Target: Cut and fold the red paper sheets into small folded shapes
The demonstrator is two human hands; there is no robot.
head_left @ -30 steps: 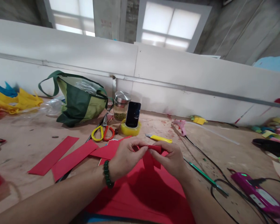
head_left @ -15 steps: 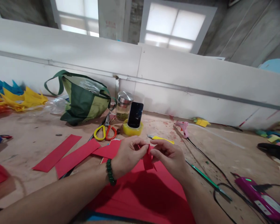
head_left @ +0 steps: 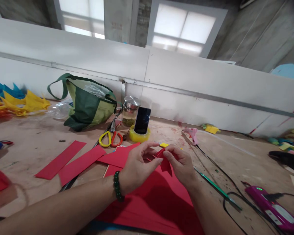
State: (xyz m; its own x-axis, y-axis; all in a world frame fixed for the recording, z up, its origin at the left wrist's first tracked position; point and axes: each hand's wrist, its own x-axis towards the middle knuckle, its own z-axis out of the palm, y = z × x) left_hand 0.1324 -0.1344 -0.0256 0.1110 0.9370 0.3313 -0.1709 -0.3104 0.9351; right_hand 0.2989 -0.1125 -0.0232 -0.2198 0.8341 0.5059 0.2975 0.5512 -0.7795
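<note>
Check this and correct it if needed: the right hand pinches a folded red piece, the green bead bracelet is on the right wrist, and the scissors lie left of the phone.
Wrong wrist: the head view shows the green bead bracelet on the left hand. The right hand does pinch the folded red piece, and the scissors lie left of the phone.

I can't read any words or numbers from where I stand. Far back, a bit left of the middle, the tall grey wall post between the two bright windows has some faint red writing, too blurry to read. Near me on the right, the long shiny purple plastic box has a little glowing green display on its far end. Its pale stuck-on label is too fuzzy to read.
</note>
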